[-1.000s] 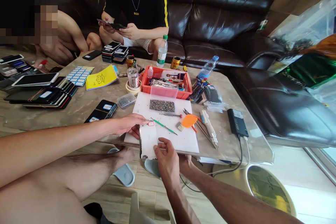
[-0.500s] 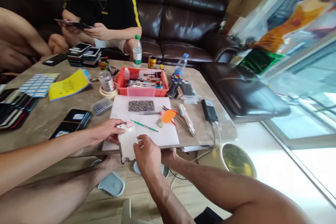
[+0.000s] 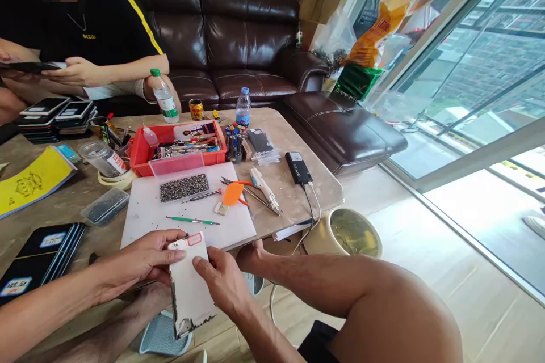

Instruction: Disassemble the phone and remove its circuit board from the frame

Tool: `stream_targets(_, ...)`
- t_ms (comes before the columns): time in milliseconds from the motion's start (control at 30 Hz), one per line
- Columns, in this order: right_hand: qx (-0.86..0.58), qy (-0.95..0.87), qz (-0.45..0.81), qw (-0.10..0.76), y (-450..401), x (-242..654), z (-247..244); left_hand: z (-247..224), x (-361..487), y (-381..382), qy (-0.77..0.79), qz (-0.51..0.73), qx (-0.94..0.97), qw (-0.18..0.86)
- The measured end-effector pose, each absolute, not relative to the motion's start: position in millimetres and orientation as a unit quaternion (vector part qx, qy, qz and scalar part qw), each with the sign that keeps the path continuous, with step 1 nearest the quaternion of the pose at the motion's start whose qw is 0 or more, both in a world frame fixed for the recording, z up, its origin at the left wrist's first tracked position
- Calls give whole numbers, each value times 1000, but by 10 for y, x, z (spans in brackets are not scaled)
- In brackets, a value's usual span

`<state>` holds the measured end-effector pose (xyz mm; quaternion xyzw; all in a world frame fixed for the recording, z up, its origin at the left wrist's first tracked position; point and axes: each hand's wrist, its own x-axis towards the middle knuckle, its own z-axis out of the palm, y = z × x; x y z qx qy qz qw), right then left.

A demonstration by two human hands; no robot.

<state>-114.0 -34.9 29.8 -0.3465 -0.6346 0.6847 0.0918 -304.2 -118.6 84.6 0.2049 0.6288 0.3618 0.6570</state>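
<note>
A white, phone-sized slab (image 3: pixel 191 289) with a red-bordered label and dark, ragged lower edges is held between my two hands, over the table's near edge. My left hand (image 3: pixel 159 255) grips its upper left side, thumb on the white face. On its right edge, my right hand (image 3: pixel 221 278) closes with the thumb on top and fingers behind. Just beyond, a white mat (image 3: pixel 145 221) carries a green pen-like tool (image 3: pixel 193 220), a screwdriver (image 3: pixel 202 195), an orange pick (image 3: pixel 233 194) and a clear box of small screws (image 3: pixel 184 188).
A red tool tray (image 3: pixel 142 150) stands behind the mat. Pliers (image 3: pixel 238 182), a white electric screwdriver (image 3: pixel 264 188) and a black power bank (image 3: pixel 298 168) lie right. Dark phones (image 3: pixel 38 249) lie left. A person (image 3: pixel 114 28) sits opposite; a bin (image 3: pixel 355 232) stands by the table.
The view has swung right and closer. The white slab is now nearer and tilted differently, with both hands still on it; my right thumb now lies over its face.
</note>
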Motion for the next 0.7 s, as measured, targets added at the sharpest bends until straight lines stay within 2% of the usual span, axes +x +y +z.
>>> stream_targets(233,-344,-599,713,119,-236,-1042,290,979,-2891,-919,650,329,203,655)
stream_targets(400,-333,-546,760,115,-145,-955,273,944,-2812,-753,646,314,219,661)
stream_targets(567,-343,-543,752,146,-72,-898,228,908,-2738,-580,643,278,231,675)
stream_targets(700,-373,-525,746,171,37,-834,192,862,-2762,-424,674,288,246,635)
